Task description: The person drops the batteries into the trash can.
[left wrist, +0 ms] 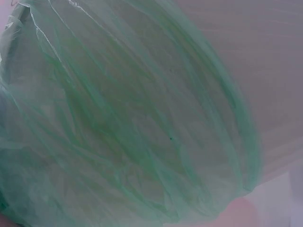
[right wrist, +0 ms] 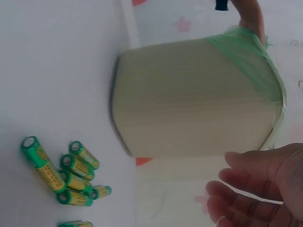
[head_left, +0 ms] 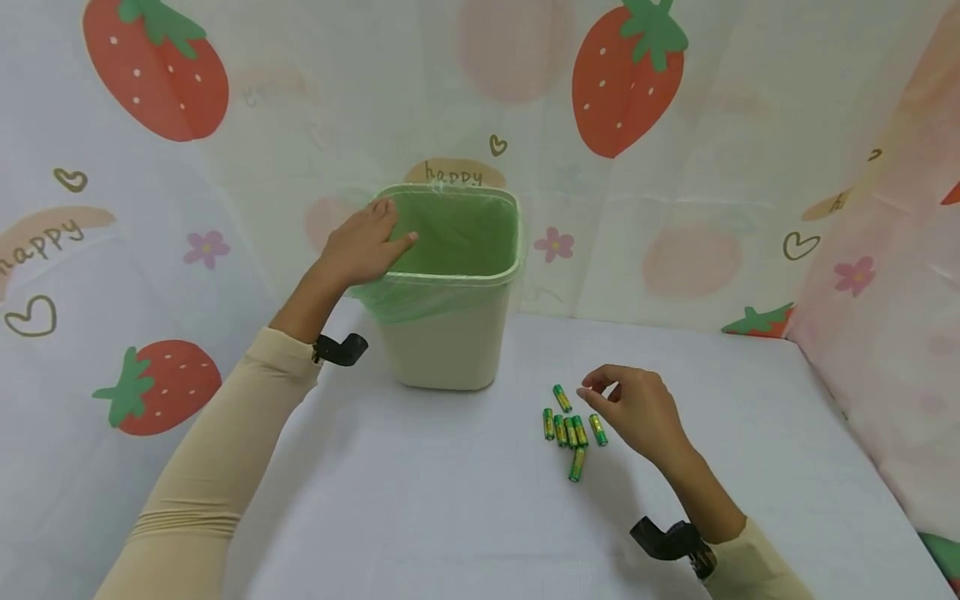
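My left hand (head_left: 363, 242) rests on the left side of the rim of a pale green waste bin (head_left: 446, 337). Its thumb reaches over the opening; the other fingertips are partly hidden. A thin green bin liner (head_left: 420, 300) hangs over the rim and fills the left wrist view as wrinkled film. To the right, my right hand (head_left: 637, 412) hovers just beside several green and yellow batteries (head_left: 572, 432) lying on the table. Its fingers are loosely bent, and the right wrist view shows a gap between thumb and fingers, with nothing held.
The white table (head_left: 450, 508) carries the bin toward the back and the batteries at front right of it. Behind stands a white cloth (head_left: 330, 100) printed with strawberries and hearts. Both wrists wear black camera mounts (head_left: 341, 350).
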Demonstrator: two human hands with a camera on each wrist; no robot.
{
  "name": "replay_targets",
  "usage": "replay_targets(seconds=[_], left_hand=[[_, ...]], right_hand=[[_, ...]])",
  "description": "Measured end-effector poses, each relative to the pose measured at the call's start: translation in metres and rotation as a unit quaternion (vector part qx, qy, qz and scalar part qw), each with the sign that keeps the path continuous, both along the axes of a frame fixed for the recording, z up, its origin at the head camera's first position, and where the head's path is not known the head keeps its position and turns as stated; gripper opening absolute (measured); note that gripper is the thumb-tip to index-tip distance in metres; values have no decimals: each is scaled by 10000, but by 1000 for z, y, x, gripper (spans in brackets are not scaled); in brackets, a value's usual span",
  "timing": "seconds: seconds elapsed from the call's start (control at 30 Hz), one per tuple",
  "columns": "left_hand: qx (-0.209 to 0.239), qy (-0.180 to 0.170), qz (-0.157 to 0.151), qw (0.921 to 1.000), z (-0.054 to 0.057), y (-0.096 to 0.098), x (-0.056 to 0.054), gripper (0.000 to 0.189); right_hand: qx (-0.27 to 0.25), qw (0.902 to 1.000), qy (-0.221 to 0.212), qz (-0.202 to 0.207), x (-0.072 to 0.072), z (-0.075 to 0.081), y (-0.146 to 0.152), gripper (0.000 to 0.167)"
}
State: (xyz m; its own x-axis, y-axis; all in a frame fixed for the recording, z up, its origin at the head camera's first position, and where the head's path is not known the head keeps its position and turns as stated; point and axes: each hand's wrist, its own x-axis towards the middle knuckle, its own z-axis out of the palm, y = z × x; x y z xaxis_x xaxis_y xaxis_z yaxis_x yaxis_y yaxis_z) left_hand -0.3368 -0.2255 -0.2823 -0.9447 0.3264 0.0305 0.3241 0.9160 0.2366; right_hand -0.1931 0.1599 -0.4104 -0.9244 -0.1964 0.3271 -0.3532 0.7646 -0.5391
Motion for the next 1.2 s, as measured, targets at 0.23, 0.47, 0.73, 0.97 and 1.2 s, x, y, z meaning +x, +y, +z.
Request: replay_targets(seconds=[0.23,0.47,0.73,0.97,1.2], left_hand=[[29,-38,11,10000,0,0,2,80],[38,-26,32,10000,2,0,3,79],[34,12,1,10000,2,1,5,78],[53,-40,10,10000,5,1,7,78],[55,-19,15,10000,5,2,7,78]], right_hand=[[-30,9994,-291,-207,4,-15,4,10],[-41,9988,-364,-337,5,-27,10,11],[-25,9976,-522,-461,6,-40,17,16],[6,9964,-671,-518,5,-52,23,17],[308,9919,-991,-730,1,-62,29,24]])
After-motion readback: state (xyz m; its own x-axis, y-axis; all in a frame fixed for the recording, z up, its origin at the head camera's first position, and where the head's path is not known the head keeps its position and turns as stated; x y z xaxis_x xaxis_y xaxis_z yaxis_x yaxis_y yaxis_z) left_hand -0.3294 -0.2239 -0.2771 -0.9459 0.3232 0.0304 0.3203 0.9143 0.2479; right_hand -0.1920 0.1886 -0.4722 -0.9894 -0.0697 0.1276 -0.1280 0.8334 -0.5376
